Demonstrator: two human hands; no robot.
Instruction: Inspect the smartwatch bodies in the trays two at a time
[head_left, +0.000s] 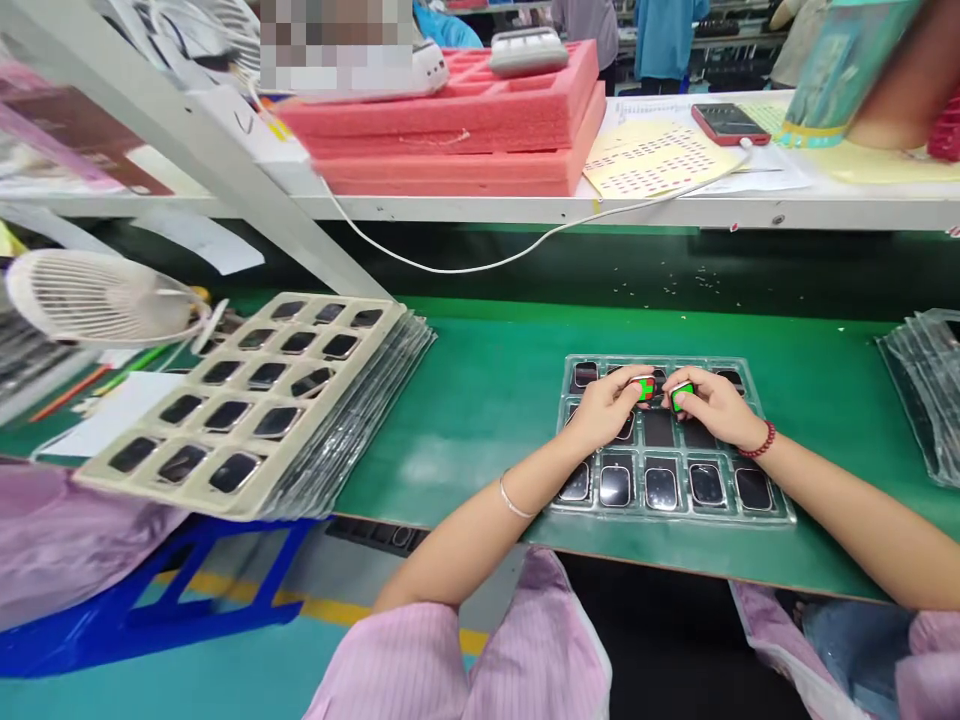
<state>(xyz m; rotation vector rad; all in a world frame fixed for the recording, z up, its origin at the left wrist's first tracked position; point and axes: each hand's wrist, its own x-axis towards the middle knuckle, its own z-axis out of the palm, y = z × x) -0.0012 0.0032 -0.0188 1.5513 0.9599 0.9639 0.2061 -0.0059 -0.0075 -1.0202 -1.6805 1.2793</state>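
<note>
A clear plastic tray (675, 516) with compartments lies on the green table, with dark square watch-like devices in many of them. Above its middle, my left hand (606, 405) has its fingers closed on a small device with a lit red and green screen (645, 389). Close beside it on the right, my right hand (716, 405) grips another small device, its screen (682, 397) lit mostly green. The two devices are apart. Under my hands, part of the tray's upper and middle rows is hidden.
A stack of trays (281, 490) stands at the left, its cream top tray filled with devices. Behind it is a white fan (105, 297). More clear trays (930, 390) lie far right. A shelf (480, 208) holding red foam (450, 140) spans the back.
</note>
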